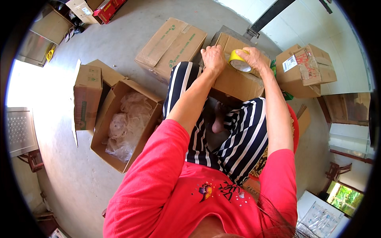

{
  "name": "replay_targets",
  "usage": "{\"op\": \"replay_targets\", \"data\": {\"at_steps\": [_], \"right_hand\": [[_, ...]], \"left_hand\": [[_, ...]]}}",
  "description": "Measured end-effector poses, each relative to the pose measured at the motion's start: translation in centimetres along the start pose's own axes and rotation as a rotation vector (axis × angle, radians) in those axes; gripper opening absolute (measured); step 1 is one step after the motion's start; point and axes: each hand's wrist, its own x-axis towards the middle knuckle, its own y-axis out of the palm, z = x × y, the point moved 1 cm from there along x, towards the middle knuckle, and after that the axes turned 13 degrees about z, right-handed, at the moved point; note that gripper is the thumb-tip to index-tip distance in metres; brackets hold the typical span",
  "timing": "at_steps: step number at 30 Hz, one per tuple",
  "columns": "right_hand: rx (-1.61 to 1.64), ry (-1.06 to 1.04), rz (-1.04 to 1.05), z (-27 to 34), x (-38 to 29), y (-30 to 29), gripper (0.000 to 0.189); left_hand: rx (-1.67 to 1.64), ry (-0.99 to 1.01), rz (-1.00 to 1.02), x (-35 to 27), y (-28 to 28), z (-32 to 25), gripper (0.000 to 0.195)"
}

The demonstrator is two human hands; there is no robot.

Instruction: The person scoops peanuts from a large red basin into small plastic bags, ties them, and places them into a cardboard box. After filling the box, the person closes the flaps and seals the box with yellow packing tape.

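A cardboard box (236, 84) stands between and just beyond my knees, with a strip of tape along its top. My right hand (256, 61) grips a roll of packing tape (240, 61) with a yellow outer face, held tilted over the box top. My left hand (215, 60) is at the box's left edge with its fingers curled. The fingertips are hidden, so whether they pinch anything does not show.
A larger taped carton (172, 44) sits to the left of the box. Nearer on the left is an open carton (137, 119) holding clear plastic bags (126, 125). More cartons (306, 67) are stacked at right by the white wall. A dark metal post (268, 17) rises behind the box.
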Motion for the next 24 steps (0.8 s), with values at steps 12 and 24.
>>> {"op": "replay_targets", "data": {"at_steps": [12,24], "right_hand": [[0.247,-0.01,-0.051,-3.0,-2.4,0.3,0.056],[0.259,-0.013,0.046,-3.2,-2.8,-0.3,0.05]], "left_hand": [[0.017,0.147,-0.089,-0.6,0.5,-1.0,0.015],[0.02,0.106,-0.031,-0.9,1.1,-1.3,0.021]]}}
